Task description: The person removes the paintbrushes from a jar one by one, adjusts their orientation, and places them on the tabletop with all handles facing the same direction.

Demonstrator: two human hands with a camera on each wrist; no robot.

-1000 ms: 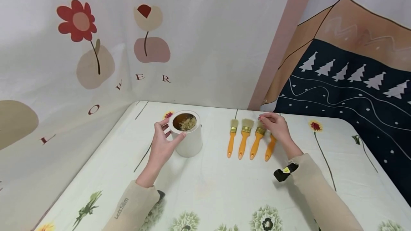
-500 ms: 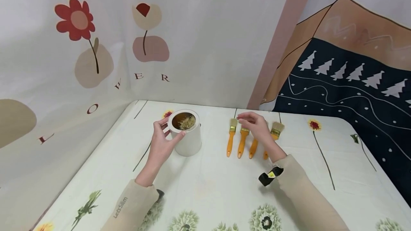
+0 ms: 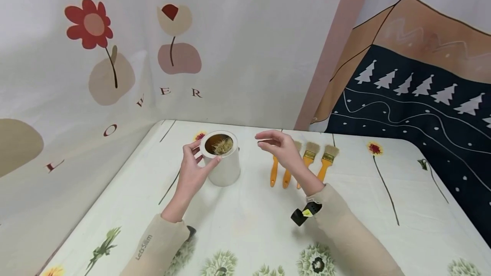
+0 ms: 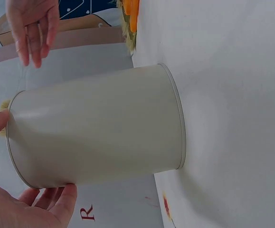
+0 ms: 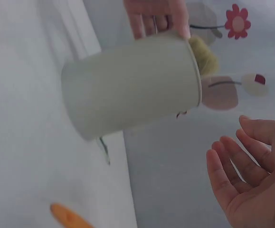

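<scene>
My left hand (image 3: 192,176) holds a cream-white can (image 3: 226,173) by its rim and side, the thumb near the top edge and the fingers round the left wall. Pale bristly tufts (image 3: 223,145) stand inside the can; what lies below them is hidden. In the right wrist view the tufts (image 5: 204,54) stick out past the rim. Between the can and a row of paintbrushes, my right hand (image 3: 281,150) hovers with loosely bent fingers and nothing in it. The brushes have orange handles and pale bristles; the rightmost brush (image 3: 329,156) shows best, while my hand and forearm partly cover the others.
A white tablecloth (image 3: 245,225) printed with flowers covers the table. Behind it hangs a pale curtain (image 3: 249,54) with flower prints, and a dark printed cloth (image 3: 402,105) hangs at the right.
My right hand has moved left from over the rightmost brushes toward the can, uncovering them. The left hand and the can have stayed in place.
</scene>
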